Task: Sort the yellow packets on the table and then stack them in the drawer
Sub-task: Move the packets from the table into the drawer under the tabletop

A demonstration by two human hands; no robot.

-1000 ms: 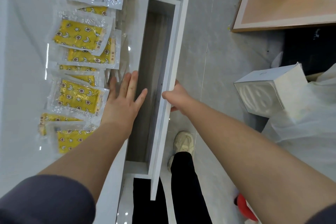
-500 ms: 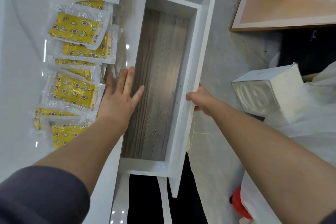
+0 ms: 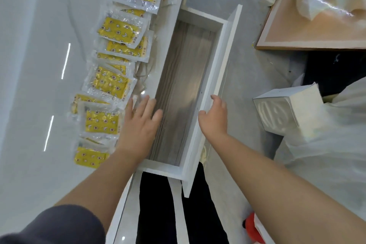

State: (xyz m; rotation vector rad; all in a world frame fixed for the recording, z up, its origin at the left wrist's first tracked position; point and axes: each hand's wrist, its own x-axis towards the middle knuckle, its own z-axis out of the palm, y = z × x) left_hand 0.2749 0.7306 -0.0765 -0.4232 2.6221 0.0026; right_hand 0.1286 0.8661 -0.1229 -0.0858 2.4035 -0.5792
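The bare left hand [image 3: 138,125] lies flat, fingers straight and spread; the bare right hand [image 3: 214,119] curls its fingers downward, tips hidden.
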